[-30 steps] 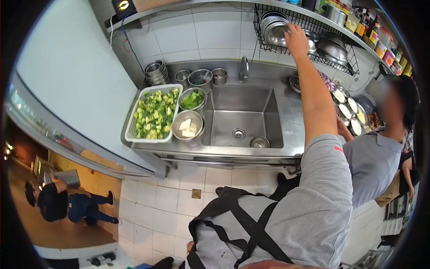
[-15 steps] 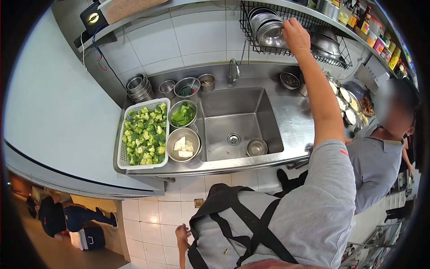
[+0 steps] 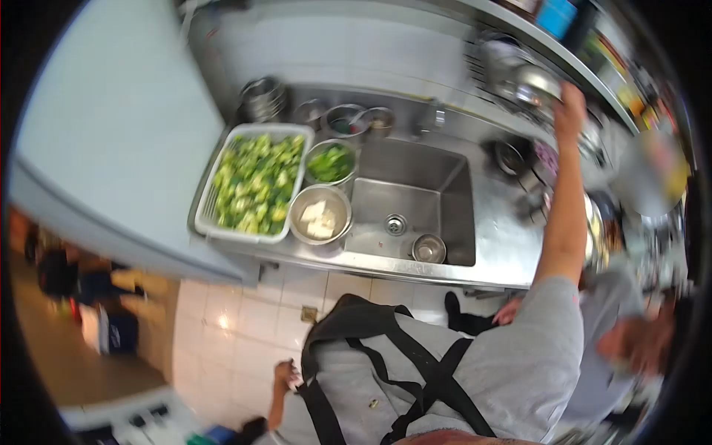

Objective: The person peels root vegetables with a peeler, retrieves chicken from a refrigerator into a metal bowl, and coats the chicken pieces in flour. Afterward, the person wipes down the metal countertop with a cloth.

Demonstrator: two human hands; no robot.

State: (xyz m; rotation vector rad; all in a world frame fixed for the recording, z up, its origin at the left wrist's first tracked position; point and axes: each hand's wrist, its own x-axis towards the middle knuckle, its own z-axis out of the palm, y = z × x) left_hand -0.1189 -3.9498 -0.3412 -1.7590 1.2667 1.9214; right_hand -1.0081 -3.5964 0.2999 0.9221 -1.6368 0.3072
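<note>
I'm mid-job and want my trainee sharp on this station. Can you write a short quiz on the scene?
1. True or false: the white basket of broccoli stands to the left of the sink.
2. What is in the sink?
a) a knife
b) a small round dish
c) a sponge
3. Which of the person's hands is raised, and what is it at?

Key: 1 true; 2 b; 3 the right hand, at a metal bowl, though blur hides the grip.

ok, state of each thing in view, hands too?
Basket: filled with broccoli.
Greens bowl: uncovered.
White-chunk bowl: uncovered.
Sink: no standing water visible, small bowl inside.
Faucet: no flow visible.
Right hand: at rack bowl, grip blurred.
Left hand: lowered, nothing visible in it.
</note>
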